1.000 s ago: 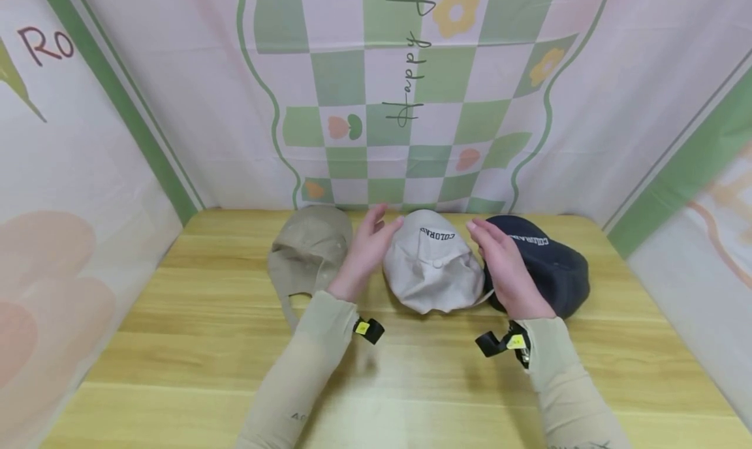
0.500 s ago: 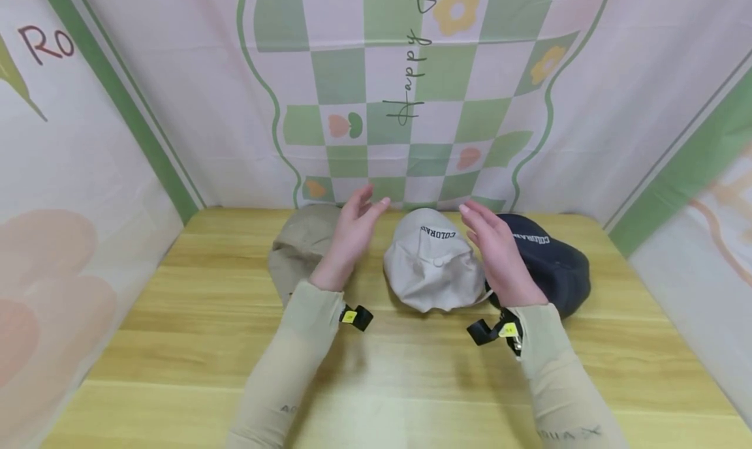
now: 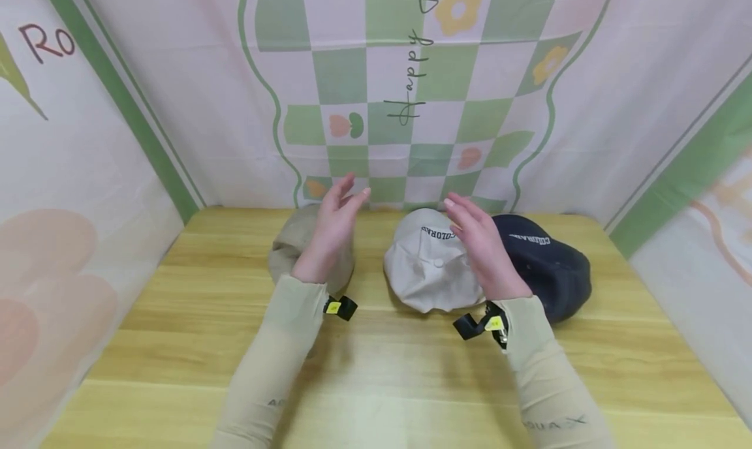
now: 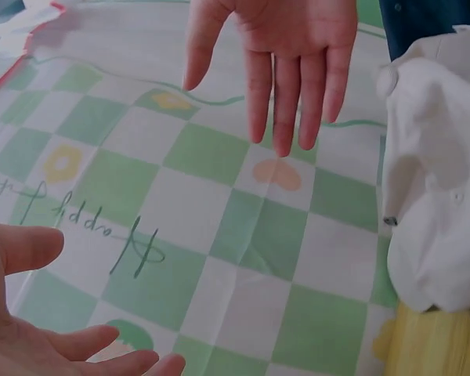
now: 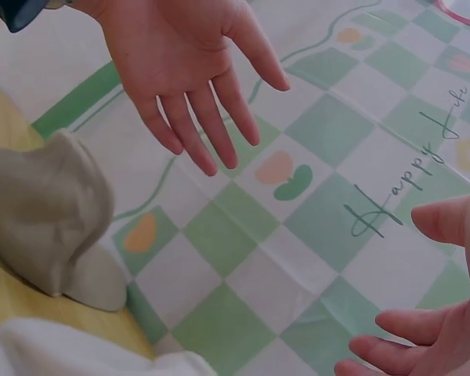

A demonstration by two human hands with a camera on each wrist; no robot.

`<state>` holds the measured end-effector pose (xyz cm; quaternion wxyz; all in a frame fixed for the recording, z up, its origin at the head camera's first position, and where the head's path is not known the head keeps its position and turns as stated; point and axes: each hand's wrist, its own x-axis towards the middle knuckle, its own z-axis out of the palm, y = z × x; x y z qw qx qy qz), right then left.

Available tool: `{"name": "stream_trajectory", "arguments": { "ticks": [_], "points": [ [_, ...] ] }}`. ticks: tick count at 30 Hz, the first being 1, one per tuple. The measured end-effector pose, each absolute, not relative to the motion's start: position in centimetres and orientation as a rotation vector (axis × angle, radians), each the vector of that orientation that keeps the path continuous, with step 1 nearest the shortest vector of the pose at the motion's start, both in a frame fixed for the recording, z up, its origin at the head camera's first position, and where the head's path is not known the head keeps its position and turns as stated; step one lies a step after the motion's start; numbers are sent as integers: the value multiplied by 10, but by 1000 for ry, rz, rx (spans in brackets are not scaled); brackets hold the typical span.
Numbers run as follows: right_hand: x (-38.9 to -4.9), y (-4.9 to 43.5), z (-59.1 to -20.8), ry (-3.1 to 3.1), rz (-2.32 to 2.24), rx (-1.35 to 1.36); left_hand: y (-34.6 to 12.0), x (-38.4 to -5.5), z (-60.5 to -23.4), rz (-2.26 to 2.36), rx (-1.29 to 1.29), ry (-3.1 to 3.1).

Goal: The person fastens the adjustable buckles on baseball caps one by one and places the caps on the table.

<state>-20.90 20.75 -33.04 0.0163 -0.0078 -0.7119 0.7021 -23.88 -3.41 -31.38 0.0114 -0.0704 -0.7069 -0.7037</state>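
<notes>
Three baseball caps lie in a row at the back of the table. My left hand point(image 3: 331, 232) is raised over the olive-khaki cap point(image 3: 288, 240) on the left and covers part of it in the head view. Light grey and lettered, the middle cap point(image 3: 425, 273) sits between my hands. My right hand point(image 3: 480, 247) hovers above the gap between it and the navy cap point(image 3: 555, 273) on the right. Both palms face each other with fingers extended and hold nothing. The left wrist view also shows the light grey cap point(image 4: 442, 172); the right wrist view shows the khaki cap point(image 5: 51, 211).
A wooden table point(image 3: 388, 390) carries the caps. Behind them hangs a white and green checked curtain point(image 3: 388, 77) with flowers and lettering. Printed fabric walls close off the left point(image 3: 88, 207) and right sides. Black straps with yellow labels are on both wrists.
Both hands have moved left and slightly up in the head view. My left hand has come from between two caps to over the khaki one. The caps have stayed in place.
</notes>
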Motion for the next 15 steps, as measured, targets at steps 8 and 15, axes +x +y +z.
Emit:
{"name": "stream_trajectory", "arguments": {
  "ticks": [8, 15],
  "points": [
    [-211, 192, -336, -2200, 2220, -10, -53, -243, -308, -2139, -170, -2242],
    [-213, 178, -340, -2148, 2293, 16, -71, -244, -306, -2121, -160, -2242]
  ]
}}
